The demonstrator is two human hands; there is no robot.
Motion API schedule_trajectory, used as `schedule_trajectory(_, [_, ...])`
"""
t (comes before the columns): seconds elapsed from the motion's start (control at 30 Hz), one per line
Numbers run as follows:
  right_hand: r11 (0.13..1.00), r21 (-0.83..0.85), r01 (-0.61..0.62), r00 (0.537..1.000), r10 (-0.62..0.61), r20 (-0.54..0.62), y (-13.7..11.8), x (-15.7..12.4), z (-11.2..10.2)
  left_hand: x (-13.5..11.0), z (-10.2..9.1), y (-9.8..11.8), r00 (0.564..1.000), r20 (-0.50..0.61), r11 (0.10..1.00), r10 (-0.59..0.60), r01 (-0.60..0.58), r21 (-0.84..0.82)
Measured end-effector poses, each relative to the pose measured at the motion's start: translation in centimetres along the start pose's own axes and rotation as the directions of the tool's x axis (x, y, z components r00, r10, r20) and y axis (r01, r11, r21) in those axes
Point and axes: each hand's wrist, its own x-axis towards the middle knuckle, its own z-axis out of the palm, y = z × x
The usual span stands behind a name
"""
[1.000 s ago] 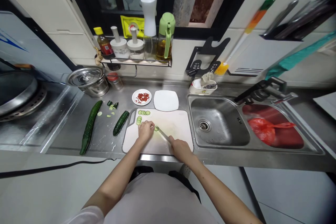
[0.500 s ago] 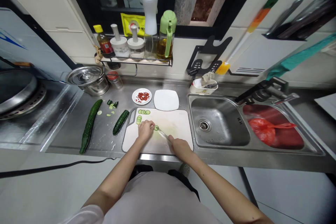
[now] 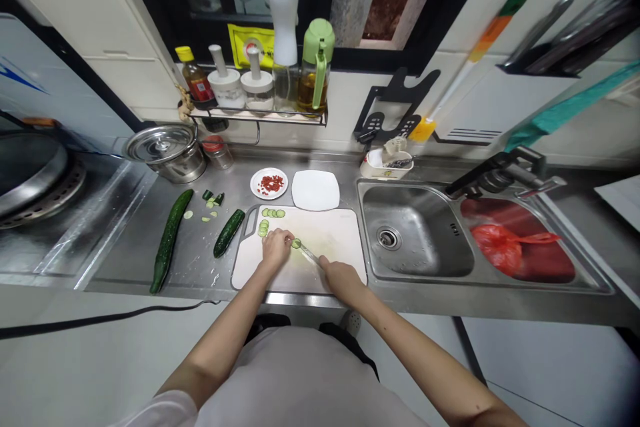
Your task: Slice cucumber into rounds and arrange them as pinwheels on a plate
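Slightly below the frame's centre, the right hand (image 3: pixel 344 280) wraps its grip around a narrow metal knife (image 3: pixel 309 255). At its tip is a round, green-rimmed cucumber slice (image 3: pixel 297 243), over a white rectangular cutting board (image 3: pixel 337 221). The left hand (image 3: pixel 276 249) bunches its fingers just beside the slice; whether that grip pinches anything, I cannot tell.

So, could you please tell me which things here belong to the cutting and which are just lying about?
In the job: left hand, right hand, knife, cutting board, cucumber slices; probably the short cucumber beside the board.

Seemingly just lying about: pot, jar, green-lidded bottle, red bag.
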Motion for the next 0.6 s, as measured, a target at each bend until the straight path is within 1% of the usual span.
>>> schedule_trajectory(0.27, [1.0, 0.0, -0.001, 1.0, 0.001, -0.019, -0.17, 0.19, 0.13, 0.07, 0.23, -0.09, 1.0, 0.003, 1.0, -0.001, 0.001, -0.001])
schedule_trajectory(0.6, [1.0, -0.026, 0.002, 1.0, -0.003, -0.011, -0.68, 0.32, -0.5, -0.05, 0.1, -0.08, 1.0, -0.009, 1.0, 0.011, -0.011, -0.009])
